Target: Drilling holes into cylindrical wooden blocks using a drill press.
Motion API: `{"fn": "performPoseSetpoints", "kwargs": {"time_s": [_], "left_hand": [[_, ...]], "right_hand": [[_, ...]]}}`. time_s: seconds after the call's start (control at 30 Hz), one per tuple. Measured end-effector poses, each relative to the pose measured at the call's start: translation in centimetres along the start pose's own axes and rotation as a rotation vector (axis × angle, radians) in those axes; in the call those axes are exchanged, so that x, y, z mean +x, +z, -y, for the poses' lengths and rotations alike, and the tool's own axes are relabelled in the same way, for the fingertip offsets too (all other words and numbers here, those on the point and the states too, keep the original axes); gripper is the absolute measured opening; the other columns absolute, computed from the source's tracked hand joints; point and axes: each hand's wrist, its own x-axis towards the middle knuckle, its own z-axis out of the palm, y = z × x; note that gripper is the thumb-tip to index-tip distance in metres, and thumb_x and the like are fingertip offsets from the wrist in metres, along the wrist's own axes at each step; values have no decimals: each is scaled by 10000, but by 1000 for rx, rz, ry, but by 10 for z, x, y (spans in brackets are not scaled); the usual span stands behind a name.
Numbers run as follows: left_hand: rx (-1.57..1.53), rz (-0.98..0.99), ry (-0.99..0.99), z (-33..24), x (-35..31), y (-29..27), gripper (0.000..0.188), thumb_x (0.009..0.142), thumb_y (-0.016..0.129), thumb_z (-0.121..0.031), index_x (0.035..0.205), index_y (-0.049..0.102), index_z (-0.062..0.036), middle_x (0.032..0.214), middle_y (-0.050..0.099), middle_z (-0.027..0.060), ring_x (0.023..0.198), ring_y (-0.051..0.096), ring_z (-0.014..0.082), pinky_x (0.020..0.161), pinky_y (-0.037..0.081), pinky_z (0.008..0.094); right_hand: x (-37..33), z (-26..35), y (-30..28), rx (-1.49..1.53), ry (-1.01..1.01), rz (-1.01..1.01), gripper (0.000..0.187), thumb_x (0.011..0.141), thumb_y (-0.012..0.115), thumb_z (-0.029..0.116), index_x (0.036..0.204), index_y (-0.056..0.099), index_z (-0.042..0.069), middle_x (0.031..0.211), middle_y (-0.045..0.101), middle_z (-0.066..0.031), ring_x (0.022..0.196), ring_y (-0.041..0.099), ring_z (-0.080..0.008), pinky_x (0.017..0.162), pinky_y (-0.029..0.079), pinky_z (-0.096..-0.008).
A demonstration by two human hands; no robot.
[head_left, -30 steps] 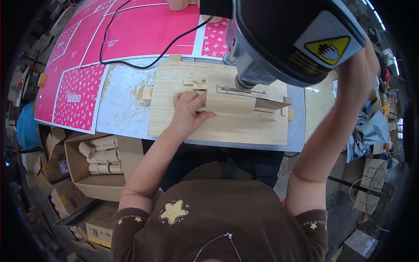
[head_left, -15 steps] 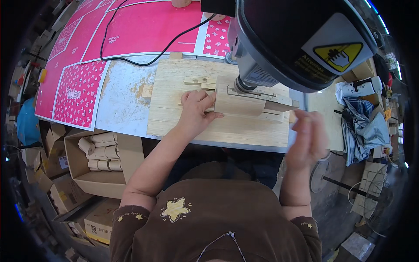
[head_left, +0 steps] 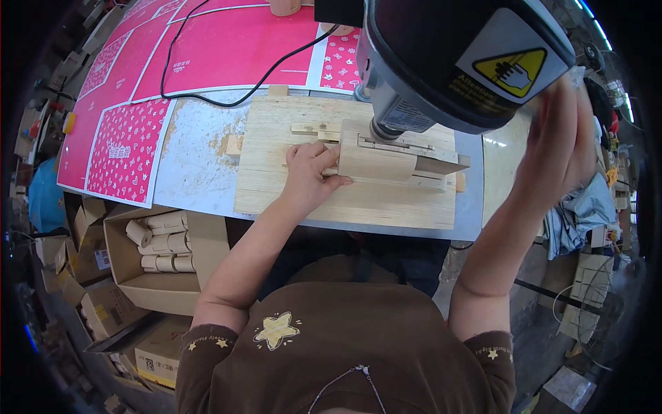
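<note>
A pale wooden cylinder [head_left: 377,163] lies sideways on a wooden jig [head_left: 434,164], under the spindle [head_left: 386,131] of a black-and-grey drill-press-like machine [head_left: 476,55]. At the cylinder's left end is my left hand [head_left: 309,169], its fingers curled and thumb pressed against that end. A slotted strip runs along the cylinder's upper side. My right hand [head_left: 562,134] is raised at the machine's right side, away from the cylinder. Motion smears its fingers, and what they touch cannot be made out.
A plywood board [head_left: 276,186] carries the jig on the table. Pink printed sheets [head_left: 241,52] cover the table's far left, with a black cable [head_left: 276,71] across them. At lower left, an open carton [head_left: 148,276] holds several wooden cylinders [head_left: 169,241]. Grey cloth [head_left: 576,221] hangs at right.
My right hand has risen from beside the jig's right end, up and rightward to the machine's side. My left hand stays at the cylinder's end. The view has shifted slightly.
</note>
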Motion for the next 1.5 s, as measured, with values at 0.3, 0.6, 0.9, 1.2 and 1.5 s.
{"fn": "performPoseSetpoints", "kwargs": {"time_s": [0.3, 0.6, 0.9, 1.2, 1.5], "left_hand": [[-118, 15, -76, -10, 9, -3, 346, 577, 781, -203, 883, 651, -108, 849, 558, 12, 881, 512, 181, 913, 273, 341], [-361, -8, -63, 12, -10, -59, 282, 548, 759, -98, 777, 603, -50, 685, 499, 27, 657, 489, 141, 669, 379, 263], [-869, -319, -683, 31, -69, -145, 234, 727, 716, -167, 825, 643, 33, 746, 638, 79, 655, 572, 83, 598, 434, 207], [-1391, -760, -825, 54, -137, -175, 388, 777, 682, -253, 1072, 562, -32, 957, 606, 60, 866, 573, 150, 734, 471, 300], [-1309, -1823, -779, 141, -286, -147, 454, 849, 580, -252, 1215, 429, -31, 1179, 464, 143, 1084, 459, 276, 969, 399, 422]], "right_hand": [[3, -44, 4, 19, 364, 360, 321, 850, 584, 142, 1139, 526, 18, 820, 611, -76, 769, 582, -164, 675, 433, -278], [-123, -52, -33, -275, 133, 888, 283, 716, 645, 52, 975, 538, 12, 835, 520, -141, 807, 488, -325, 725, 402, -377], [-130, -41, -38, -249, 135, 867, 276, 697, 653, 47, 950, 548, 9, 873, 536, -138, 839, 493, -327, 727, 391, -384], [-141, -38, -33, -251, 58, 866, 301, 722, 653, 62, 997, 550, -2, 904, 533, -170, 881, 498, -362, 783, 397, -404], [-148, -50, -39, -240, 81, 937, 328, 754, 638, 95, 1030, 508, -24, 901, 503, -159, 854, 488, -342, 761, 396, -396]]}}
